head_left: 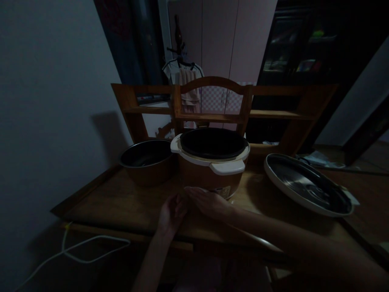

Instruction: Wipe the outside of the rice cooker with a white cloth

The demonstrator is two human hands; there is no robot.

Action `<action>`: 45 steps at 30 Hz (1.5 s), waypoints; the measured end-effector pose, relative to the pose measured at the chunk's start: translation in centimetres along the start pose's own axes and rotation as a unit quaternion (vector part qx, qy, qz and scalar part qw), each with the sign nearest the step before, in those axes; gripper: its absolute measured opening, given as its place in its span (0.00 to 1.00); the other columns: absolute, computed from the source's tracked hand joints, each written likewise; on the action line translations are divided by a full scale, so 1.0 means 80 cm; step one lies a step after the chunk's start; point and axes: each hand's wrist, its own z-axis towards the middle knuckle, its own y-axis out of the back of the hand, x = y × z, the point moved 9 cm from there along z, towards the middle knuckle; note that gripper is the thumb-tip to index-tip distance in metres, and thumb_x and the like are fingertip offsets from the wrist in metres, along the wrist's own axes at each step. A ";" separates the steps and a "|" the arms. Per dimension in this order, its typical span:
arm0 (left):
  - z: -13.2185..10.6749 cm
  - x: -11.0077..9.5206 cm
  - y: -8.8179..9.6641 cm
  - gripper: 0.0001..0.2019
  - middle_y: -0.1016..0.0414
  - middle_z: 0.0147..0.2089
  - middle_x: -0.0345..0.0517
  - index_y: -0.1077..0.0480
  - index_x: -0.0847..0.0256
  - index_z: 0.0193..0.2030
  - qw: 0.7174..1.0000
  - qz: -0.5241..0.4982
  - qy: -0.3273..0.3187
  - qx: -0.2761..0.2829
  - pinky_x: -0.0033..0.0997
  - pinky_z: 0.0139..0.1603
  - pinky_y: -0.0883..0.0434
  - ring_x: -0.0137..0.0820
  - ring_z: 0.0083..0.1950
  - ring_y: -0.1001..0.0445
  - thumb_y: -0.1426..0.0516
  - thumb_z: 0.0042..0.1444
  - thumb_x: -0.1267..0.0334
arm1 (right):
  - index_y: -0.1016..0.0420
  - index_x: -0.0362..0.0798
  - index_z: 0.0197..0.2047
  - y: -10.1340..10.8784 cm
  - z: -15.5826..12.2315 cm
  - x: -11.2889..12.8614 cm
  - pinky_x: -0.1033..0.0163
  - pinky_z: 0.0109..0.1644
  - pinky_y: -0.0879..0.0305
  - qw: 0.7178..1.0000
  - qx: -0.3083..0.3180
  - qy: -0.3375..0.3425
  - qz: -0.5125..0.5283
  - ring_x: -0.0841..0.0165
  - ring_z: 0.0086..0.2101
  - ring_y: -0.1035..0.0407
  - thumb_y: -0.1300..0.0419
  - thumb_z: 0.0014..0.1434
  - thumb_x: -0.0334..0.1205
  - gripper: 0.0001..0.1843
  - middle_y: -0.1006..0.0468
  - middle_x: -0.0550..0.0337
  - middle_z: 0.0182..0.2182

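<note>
A brown cooker body (209, 178) with white handles stands in the middle of the wooden table (109, 207), a round black opening at its top. Low in front of it is my right hand (209, 202), fingers stretched out and held together, near a label (224, 192) on its side; whether they touch is unclear. Just left of its fingertips, my left hand (172, 213) is loosely curled with a gap between thumb and fingers. Nothing shows in either hand. A dark round pot (148, 172) sits left of the cooker. To the right lies a large lid (306, 184), its shiny inner side facing up.
A wooden shelf rack (212, 117) rises along the table's back edge. A white cable (88, 259) hangs in a loop at the front left, beside the wall (54, 121). Behind the rack stand a clothes hanger (182, 65) and pink cupboards (219, 48). The room is dim.
</note>
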 end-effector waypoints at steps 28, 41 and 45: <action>0.004 0.004 -0.005 0.17 0.49 0.18 0.33 0.40 0.60 0.25 0.999 0.006 0.000 0.036 0.22 0.18 0.50 0.21 0.16 0.52 0.49 0.67 0.63 | 0.51 0.24 0.74 0.095 0.033 -0.060 0.52 0.74 0.41 0.995 -0.068 -0.073 0.001 0.53 0.73 0.51 0.51 0.68 0.27 0.34 0.48 0.35 0.73; 0.003 0.001 -0.001 0.13 0.48 0.19 0.31 0.42 0.60 0.27 1.000 -0.003 -0.005 0.007 0.22 0.19 0.51 0.20 0.17 0.51 0.44 0.62 0.64 | 0.36 0.28 0.69 0.080 -0.059 -0.041 0.57 0.73 0.40 0.995 -0.037 0.079 0.054 0.59 0.71 0.44 0.49 0.69 0.29 0.27 0.37 0.41 0.71; 0.003 0.002 0.002 0.13 0.49 0.20 0.30 0.42 0.59 0.28 1.000 -0.005 0.002 -0.005 0.21 0.19 0.49 0.20 0.17 0.49 0.42 0.61 0.64 | 0.39 0.38 0.72 0.116 -0.062 -0.084 0.54 0.72 0.39 0.996 -0.077 0.005 0.033 0.61 0.72 0.46 0.46 0.68 0.28 0.30 0.37 0.48 0.71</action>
